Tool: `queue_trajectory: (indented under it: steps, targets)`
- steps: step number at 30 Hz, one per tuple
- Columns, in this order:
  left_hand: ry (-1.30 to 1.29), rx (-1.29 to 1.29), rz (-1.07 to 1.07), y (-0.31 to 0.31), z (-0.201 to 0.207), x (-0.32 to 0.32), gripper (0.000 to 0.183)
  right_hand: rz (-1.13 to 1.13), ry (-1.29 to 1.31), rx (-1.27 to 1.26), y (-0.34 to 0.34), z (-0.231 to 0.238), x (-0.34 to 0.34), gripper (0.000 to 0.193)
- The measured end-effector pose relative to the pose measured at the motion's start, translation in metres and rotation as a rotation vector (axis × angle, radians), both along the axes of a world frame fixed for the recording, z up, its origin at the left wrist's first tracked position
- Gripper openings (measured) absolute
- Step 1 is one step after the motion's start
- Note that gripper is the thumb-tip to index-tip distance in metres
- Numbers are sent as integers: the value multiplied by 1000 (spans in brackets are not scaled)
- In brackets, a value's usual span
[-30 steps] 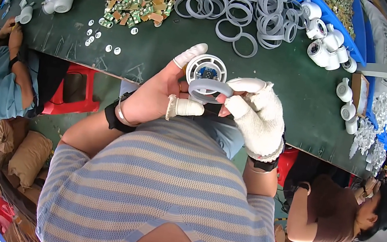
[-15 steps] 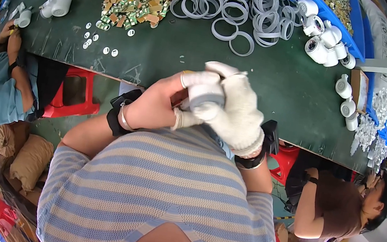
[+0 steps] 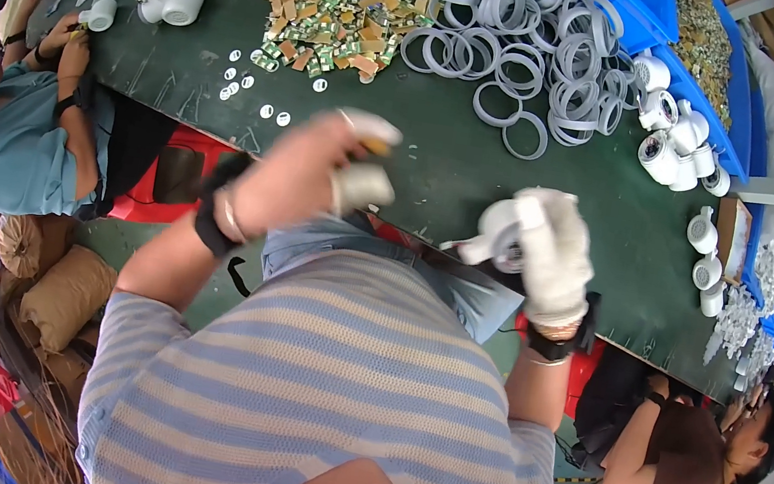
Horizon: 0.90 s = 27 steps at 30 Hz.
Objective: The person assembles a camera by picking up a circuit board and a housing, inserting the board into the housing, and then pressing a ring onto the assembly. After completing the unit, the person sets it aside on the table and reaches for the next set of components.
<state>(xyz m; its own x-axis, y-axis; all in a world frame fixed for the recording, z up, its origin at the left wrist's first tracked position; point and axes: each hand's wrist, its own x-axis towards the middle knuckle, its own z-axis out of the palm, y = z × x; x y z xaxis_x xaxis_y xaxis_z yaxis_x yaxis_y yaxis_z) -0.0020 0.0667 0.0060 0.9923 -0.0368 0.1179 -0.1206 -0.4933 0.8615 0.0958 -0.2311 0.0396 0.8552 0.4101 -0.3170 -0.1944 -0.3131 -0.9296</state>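
Note:
In my gloved right hand (image 3: 554, 263), near the table's front edge, is a white round plastic housing (image 3: 503, 228) with a short neck. The fingers wrap round its right side, and its neck points down and left. My left hand (image 3: 297, 172) is over the table edge to the left, apart from the housing. White covers sit on some of its fingers. Motion smears this hand, and whether it holds anything is unclear. Beyond it on the table lie several small white discs (image 3: 267, 112).
Grey rings (image 3: 525, 135) are heaped at the back, beside a pile of small circuit boards (image 3: 342, 17). More white housings stand at the left (image 3: 181, 5) and right (image 3: 661, 157). Blue bins (image 3: 635, 18) line the far right. People sit at both sides (image 3: 22, 149).
My hands have drawn apart from the housing they both held. The left moved left and up; the right moved right with the housing. The view has shifted, so the table items appear farther right.

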Motion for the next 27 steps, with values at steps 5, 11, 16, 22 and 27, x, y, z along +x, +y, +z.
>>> queue_trajectory:
  steps: [5, 11, 16, 22, 27]
  targets:
    - [-38, 474, 400, 100, -33, 42, 17, 44, -702, -557, -21, -41, 62, 35]
    - [1, 534, 279, 87, -33, 30, 11, 2, -1079, -406, -15, -20, 25, 17]
    - [178, 266, 334, 88, -27, 22, 14, -72, -967, -434, -25, -28, 0, 17]
    - [-47, 600, 229, 80, -23, 37, 21, -212, -872, -357, -27, -27, -3, 17]
    - [-34, 652, 124, 77, -28, 36, 15, -153, -883, -408, -28, -24, -10, 16]
